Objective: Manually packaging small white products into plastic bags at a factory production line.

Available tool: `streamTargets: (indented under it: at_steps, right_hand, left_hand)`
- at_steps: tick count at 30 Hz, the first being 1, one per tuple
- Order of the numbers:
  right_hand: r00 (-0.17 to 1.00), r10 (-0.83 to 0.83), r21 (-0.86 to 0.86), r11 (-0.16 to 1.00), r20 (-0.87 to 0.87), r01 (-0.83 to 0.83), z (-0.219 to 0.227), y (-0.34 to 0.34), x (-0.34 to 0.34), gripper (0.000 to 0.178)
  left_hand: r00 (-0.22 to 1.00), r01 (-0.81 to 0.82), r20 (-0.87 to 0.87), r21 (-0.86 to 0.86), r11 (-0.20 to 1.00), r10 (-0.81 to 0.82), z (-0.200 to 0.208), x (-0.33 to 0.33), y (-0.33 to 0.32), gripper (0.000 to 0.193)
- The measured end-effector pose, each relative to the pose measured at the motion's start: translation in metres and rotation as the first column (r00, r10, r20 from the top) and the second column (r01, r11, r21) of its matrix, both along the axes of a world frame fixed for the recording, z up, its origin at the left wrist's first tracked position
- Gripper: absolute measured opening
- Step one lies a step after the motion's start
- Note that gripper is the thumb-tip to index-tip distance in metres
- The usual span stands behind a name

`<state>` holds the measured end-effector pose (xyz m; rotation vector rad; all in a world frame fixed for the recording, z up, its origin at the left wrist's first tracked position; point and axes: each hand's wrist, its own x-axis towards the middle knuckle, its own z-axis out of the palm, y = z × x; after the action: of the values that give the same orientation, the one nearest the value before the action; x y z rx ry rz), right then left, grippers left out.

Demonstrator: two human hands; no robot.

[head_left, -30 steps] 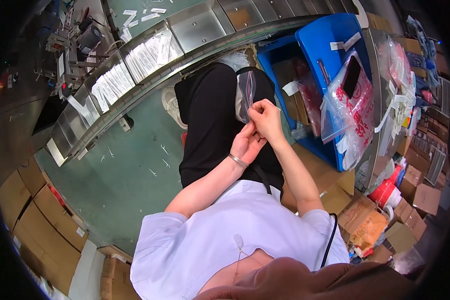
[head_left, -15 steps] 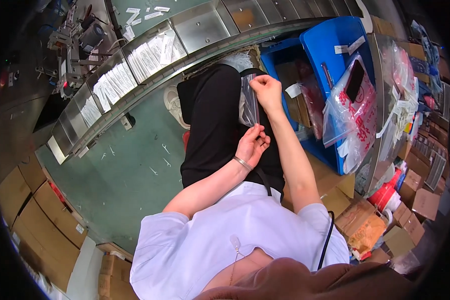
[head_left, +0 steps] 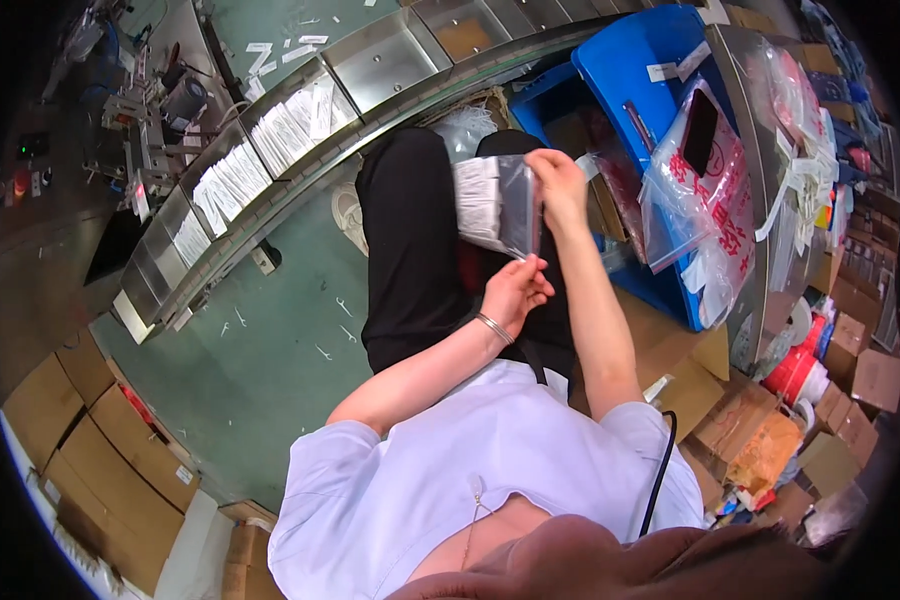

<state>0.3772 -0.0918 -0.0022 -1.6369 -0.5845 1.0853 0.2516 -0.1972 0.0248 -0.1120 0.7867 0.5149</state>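
A clear plastic zip bag (head_left: 513, 208) hangs over my lap, with a stack of white printed packets in its left part. My left hand (head_left: 515, 295) pinches the bag's near corner between thumb and fingertips. At its far corner, my right hand (head_left: 558, 185) is closed on the edge with the thumb and bent fingers. The bag's right end, between the two hands, is flat and see-through. Below it are my knees in black trousers (head_left: 407, 240).
Metal bins (head_left: 385, 65) curve along the far side, several holding white packets (head_left: 232, 183). To the right stands a blue crate (head_left: 610, 60); a dark phone (head_left: 700, 132) lies on red-printed plastic beside it. Cardboard boxes (head_left: 120, 470) stack at the lower left. Small wrenches (head_left: 345, 307) lie on the green floor.
The zip bag has tilted up and swung leftward, so the white packets inside now show. Both hands keep their hold on its edge. The whole view has shifted slightly.
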Motion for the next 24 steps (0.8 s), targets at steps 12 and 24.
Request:
streamTargets:
  at_steps: [12,24]
  right_hand:
    - [0.972,-0.053,0.172,0.981,-0.228,0.093,0.026,-0.077,0.090,0.027]
    - [0.852,-0.001,0.272,0.948,0.523,-0.166,0.055,-0.105,-0.015,0.075]
  left_hand:
    - [0.624,0.514,-0.647,0.762,0.393,0.438,0.017,-0.028,0.099,0.034]
    - [0.933,0.323,-0.353,0.904,0.282,0.064,0.022,0.001,0.079,0.057]
